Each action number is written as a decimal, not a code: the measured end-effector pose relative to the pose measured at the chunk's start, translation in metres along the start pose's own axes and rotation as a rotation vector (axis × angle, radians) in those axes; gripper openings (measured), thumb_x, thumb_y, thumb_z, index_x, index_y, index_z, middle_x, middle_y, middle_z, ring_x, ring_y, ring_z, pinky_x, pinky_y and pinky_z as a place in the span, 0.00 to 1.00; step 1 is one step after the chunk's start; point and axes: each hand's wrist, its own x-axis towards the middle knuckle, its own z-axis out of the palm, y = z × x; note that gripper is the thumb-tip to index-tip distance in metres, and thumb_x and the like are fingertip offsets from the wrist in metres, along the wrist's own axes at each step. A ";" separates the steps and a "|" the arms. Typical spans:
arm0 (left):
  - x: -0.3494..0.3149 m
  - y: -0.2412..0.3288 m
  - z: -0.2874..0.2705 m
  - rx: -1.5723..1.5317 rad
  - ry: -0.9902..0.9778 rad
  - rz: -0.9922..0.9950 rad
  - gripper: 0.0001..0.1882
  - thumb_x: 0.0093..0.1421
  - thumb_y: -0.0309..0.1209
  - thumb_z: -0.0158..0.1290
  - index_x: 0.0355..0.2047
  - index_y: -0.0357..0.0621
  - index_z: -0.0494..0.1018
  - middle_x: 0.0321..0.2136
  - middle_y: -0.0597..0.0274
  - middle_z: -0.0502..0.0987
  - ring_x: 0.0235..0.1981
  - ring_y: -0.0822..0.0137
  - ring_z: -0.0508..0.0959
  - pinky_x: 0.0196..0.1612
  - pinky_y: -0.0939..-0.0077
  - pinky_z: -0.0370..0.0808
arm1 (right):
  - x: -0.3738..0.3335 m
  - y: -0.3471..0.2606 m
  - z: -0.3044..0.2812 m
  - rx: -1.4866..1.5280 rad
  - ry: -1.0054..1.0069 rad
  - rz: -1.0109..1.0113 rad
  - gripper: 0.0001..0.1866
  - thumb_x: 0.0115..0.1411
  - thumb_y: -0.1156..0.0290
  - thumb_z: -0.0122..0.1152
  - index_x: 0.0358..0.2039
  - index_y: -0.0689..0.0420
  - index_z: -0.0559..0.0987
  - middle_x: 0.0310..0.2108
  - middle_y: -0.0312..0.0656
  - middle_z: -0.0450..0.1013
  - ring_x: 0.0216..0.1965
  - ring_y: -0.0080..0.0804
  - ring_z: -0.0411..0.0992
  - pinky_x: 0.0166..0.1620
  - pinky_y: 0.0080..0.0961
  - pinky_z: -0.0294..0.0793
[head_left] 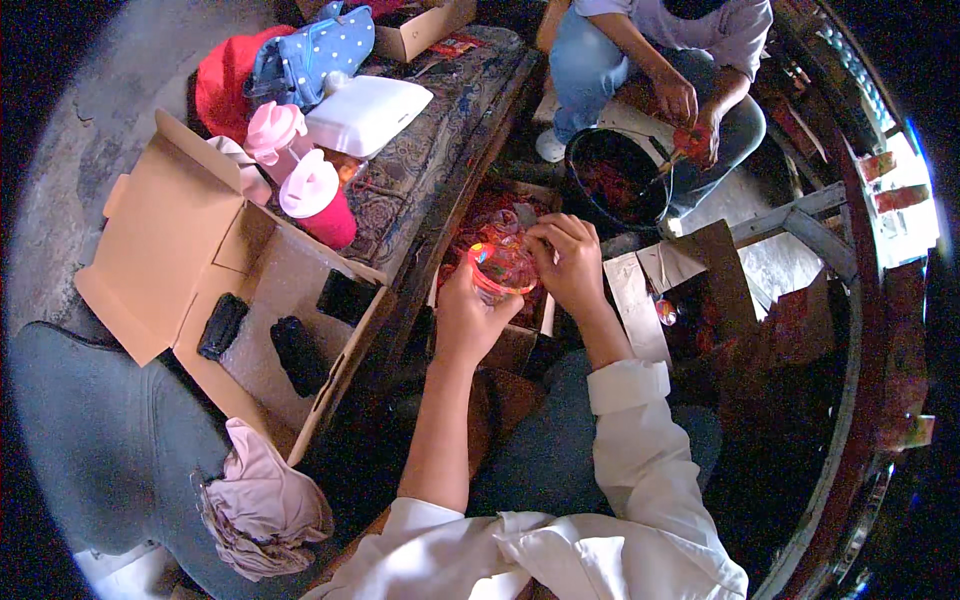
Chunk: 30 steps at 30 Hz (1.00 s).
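Note:
In front of me, a clear round plastic cup (507,272) with a red edge and a small coloured label is held in my left hand (468,318), thumb and fingers closed round its near left side. My right hand (570,262) is at the cup's right edge with its fingers bent and pressed together; what they pinch is too small to make out. Below and beyond the cup stands an open carton (546,200) of shiny red items, partly hidden by my hands.
Across from me a person's hands (690,135) hold something red over a black bucket (574,170). At left, an open cardboard box (345,400) with dark bundles lies beside a pink tumbler (325,212) and a white foam container (370,112). Cardboard flaps (640,300) stand at right.

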 end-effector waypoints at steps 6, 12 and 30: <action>0.002 0.003 0.001 -0.061 -0.022 -0.023 0.26 0.39 0.28 0.60 0.41 0.37 0.65 0.34 0.52 0.74 0.36 0.56 0.75 0.41 0.67 0.70 | 0.000 0.003 0.000 0.005 -0.001 0.013 0.05 0.43 0.74 0.62 0.23 0.56 0.77 0.29 0.40 0.72 0.33 0.37 0.70 0.38 0.30 0.66; 0.004 0.001 0.003 -0.077 0.076 -0.028 0.27 0.39 0.29 0.60 0.41 0.38 0.65 0.36 0.52 0.73 0.39 0.57 0.73 0.43 0.67 0.69 | 0.001 0.000 -0.009 0.299 0.035 0.113 0.07 0.41 0.80 0.61 0.25 0.57 0.78 0.30 0.44 0.72 0.31 0.39 0.71 0.34 0.28 0.71; 0.008 0.020 0.002 -0.032 0.246 0.110 0.24 0.38 0.27 0.63 0.37 0.39 0.68 0.33 0.56 0.73 0.35 0.59 0.74 0.39 0.70 0.70 | -0.005 -0.013 -0.029 0.011 0.200 -0.338 0.12 0.33 0.73 0.59 0.24 0.54 0.78 0.28 0.35 0.72 0.29 0.33 0.71 0.29 0.28 0.71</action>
